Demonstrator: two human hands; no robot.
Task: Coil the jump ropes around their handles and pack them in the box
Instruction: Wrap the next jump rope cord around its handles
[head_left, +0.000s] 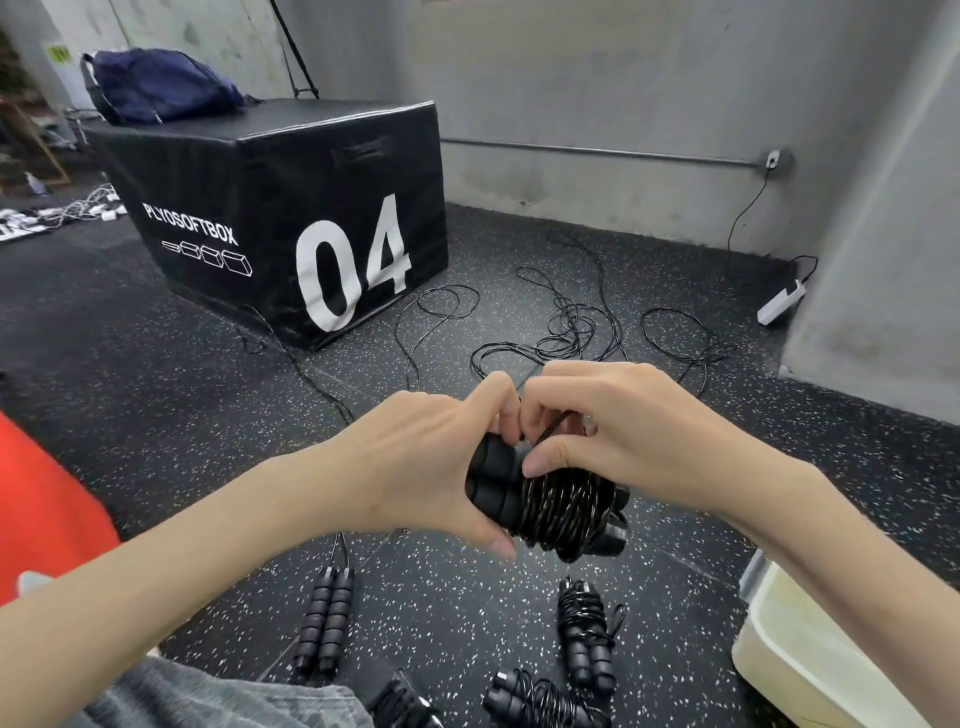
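The left hand (441, 462) covers one end of the foam handles (493, 483), and the right hand (618, 441) hides the far side of the coiled rope (566, 506), so where the free end of the cord tucks in cannot be told. The pale box (795, 654) is cut off by the right and bottom edges; its inside is not visible. A wound rope (405, 706) at the bottom edge is cropped and partly hidden by grey cloth (218, 696). The red thing (47, 509) at the left edge is cropped beyond recognition. The clutter (57, 210) at far left is too small to make out.
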